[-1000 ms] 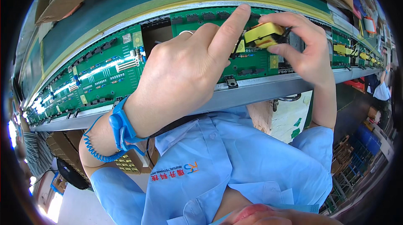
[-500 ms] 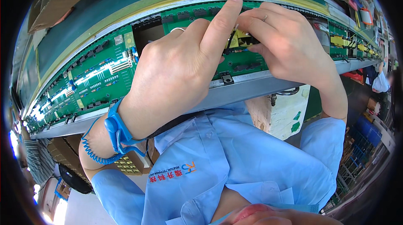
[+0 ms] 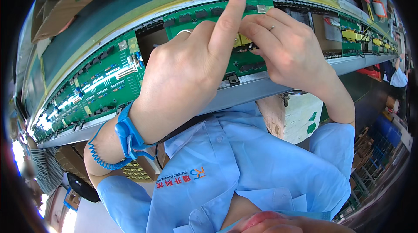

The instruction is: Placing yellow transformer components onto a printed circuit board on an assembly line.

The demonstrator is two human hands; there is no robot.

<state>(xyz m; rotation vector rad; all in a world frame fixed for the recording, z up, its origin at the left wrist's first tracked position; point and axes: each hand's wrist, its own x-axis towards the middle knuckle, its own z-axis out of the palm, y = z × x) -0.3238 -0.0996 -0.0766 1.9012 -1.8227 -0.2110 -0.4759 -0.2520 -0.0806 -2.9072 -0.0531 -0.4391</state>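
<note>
Along a metal rail (image 3: 250,88), green circuit boards (image 3: 102,78) are set in a row, the middle board (image 3: 246,57) being partly covered by the left hand (image 3: 185,67), with index finger extended, and the right hand (image 3: 287,48), with thumb and fingers held close together. A blue strap (image 3: 128,133) is worn on the left wrist. Between the hands, a yellow part (image 3: 245,40) is seen at the middle board; whether it is gripped by either cannot be told.

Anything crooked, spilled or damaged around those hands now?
Nothing stands out: the green circuit board beneath the left hand and right hand lines up with the metal rail, no spill or damage visible, with part of it hidden.
</note>
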